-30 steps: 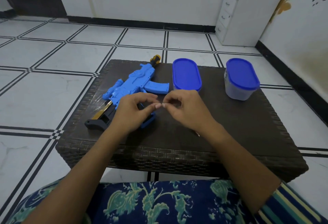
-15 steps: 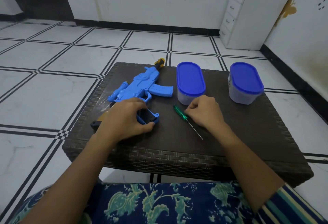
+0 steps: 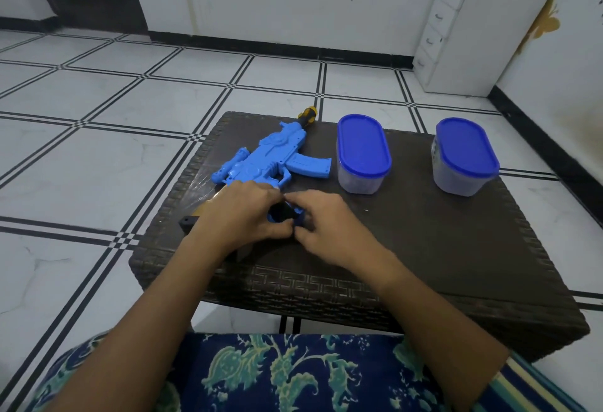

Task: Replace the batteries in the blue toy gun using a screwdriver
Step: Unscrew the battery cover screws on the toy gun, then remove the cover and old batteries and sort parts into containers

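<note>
left grip (image 3: 241,216): curled round toy gun (image 3: 270,160) handle
right grip (image 3: 326,225): bent against handle, hold unclear
hidden: handle's end

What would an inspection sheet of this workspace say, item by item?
Surface: dark woven table.
Job's things: blue gun lying flat, its grip end under the hands; screwdriver not seen.
Clutter: left tub and right tub, both with blue lids on, standing apart.
Hands: left hand grips the gun; right hand has fingers curled at the same spot, and what it holds is hidden.
Cables: nothing seen.
Surroundings: tiled floor; white drawer unit by the wall.
</note>
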{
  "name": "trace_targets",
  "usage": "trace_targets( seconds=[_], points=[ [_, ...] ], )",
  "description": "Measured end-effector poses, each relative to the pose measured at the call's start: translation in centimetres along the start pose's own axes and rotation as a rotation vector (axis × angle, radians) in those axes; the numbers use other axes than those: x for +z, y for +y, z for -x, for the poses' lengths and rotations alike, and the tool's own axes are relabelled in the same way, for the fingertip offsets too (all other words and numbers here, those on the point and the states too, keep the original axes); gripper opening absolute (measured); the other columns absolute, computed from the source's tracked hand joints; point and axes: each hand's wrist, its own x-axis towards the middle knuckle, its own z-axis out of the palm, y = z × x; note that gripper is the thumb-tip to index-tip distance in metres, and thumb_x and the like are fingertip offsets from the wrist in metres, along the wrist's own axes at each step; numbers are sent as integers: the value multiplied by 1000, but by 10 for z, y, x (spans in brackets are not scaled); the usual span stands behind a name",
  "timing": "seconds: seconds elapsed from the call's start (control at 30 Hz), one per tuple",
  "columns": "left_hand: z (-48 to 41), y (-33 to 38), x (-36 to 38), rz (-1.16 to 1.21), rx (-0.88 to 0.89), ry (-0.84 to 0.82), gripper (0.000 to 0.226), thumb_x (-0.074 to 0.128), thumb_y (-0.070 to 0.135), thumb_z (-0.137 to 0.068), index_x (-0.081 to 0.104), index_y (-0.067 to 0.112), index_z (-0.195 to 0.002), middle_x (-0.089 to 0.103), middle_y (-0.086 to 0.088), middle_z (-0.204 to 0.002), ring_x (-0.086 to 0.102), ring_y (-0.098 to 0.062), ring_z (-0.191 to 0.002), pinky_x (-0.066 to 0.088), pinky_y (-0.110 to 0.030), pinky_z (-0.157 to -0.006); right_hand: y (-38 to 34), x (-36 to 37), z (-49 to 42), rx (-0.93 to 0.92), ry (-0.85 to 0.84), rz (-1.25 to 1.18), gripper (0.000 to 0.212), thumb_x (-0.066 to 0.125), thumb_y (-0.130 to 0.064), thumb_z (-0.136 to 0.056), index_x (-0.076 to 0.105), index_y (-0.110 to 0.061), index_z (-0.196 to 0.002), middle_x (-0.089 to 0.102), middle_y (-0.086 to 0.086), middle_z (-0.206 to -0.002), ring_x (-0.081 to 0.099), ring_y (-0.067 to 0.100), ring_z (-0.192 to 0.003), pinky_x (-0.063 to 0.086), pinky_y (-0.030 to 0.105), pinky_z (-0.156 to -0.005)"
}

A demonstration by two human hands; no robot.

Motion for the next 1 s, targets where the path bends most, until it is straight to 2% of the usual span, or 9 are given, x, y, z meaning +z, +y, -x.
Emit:
trace_targets(
  seconds=[0.17,0.3,0.47,0.53,0.63,0.7,0.77,0.87,1.0],
  points=[
    [6,-2,3,55,12,51,52,41,60,-72,68,15,-79,66,1,-69,60,-19,-62,44,-33,-54,6,3,-6,11,57,-51,40,70,0,-77,71,-12,-115,72,5,-105,66,16,-92,52,29,-82],
    [4,3,5,208,-54,227,35,49,39,-81,64,12,-66,53,3,-53,48,-13,-50,36,-25,-49,13,4,-7,-34,47,-38,24,78,-10,-74,75,-15,-97,61,-13,-76,54,2,-67,43,22,-64],
    [1,10,7,478,-253,475,38,57,21,-93,55,3,-59,43,3,-45,42,-16,-46,29,-20,-43,7,5,-4,17,147,-254,64,86,-26,-71,61,-15,-129,69,-2,-112,65,9,-102,56,29,-88],
    [-2,18,6,665,-312,528,45,53,26,-96,56,0,-60,51,-7,-46,47,-17,-44,37,-29,-42,0,5,-5,-64,267,-273,59,84,-24,-74,61,-15,-127,70,-2,-113,65,6,-104,55,23,-88],
    [-2,29,1,852,-290,435,44,49,37,-96,65,6,-69,59,-8,-56,56,-25,-55,46,-39,-49,-8,-2,-5,-124,409,-214,33,77,-22,-83,69,-13,-114,74,-4,-97,66,3,-88,54,18,-75],
    [2,17,-3,691,-190,289,39,49,45,-93,70,15,-82,64,2,-69,59,-15,-66,48,-37,-61,-3,-13,-6,2,381,-172,22,75,-33,-85,73,-13,-96,69,-6,-74,60,-1,-68,46,13,-58],
    [7,-3,-2,432,-41,110,35,54,50,-86,69,21,-99,68,7,-95,60,-10,-90,48,-36,-80,11,-21,-7,202,279,-72,28,76,-41,-81,73,-14,-87,65,-6,-67,58,-1,-63,41,13,-54],
    [14,-23,4,238,-12,-123,64,57,61,-69,58,33,-126,54,16,-134,44,-9,-125,36,-49,-103,24,-17,-8,400,131,121,47,77,-46,-76,71,-17,-112,72,1,-102,65,15,-95,54,31,-77],
    [12,-25,6,182,-37,-217,77,60,68,-65,44,41,-136,41,24,-142,31,-8,-133,28,-49,-108,19,-12,-10,430,84,243,63,72,-55,-78,61,-20,-129,63,0,-125,57,21,-115,50,35,-84]
  ],
)
